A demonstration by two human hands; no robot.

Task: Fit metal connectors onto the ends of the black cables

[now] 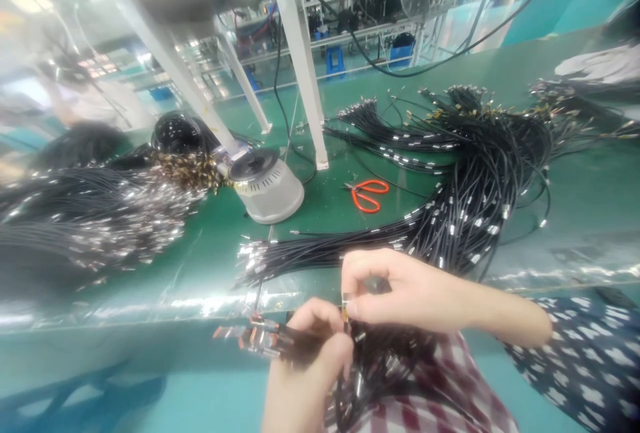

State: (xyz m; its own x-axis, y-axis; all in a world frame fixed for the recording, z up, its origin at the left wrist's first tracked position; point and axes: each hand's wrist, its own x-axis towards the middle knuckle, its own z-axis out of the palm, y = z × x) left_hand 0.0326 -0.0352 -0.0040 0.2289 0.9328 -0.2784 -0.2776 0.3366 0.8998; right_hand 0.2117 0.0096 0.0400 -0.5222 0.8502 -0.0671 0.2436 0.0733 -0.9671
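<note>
My left hand (320,343) is closed around a bundle of black cables, whose orange-tipped metallic connectors (260,336) stick out to the left. Between thumb and forefinger, my right hand (395,286) pinches a small cable end (345,306), right at the left thumb and fingers. More black cables (390,359) hang over the lap, on a checked cloth. Just beyond my hands, a long bunch of black cables (320,249) with pale ends lies along the front of the green table (225,266). Fine detail at the fingertips is blurred.
Orange-handled scissors (370,195) lie on the tabletop. A round grey-white device (273,193) with a black top stands left of them. Large cable piles lie at left (100,219) and right (480,179). White posts (300,59) rise from the table; a loose black cable (400,75) hangs behind.
</note>
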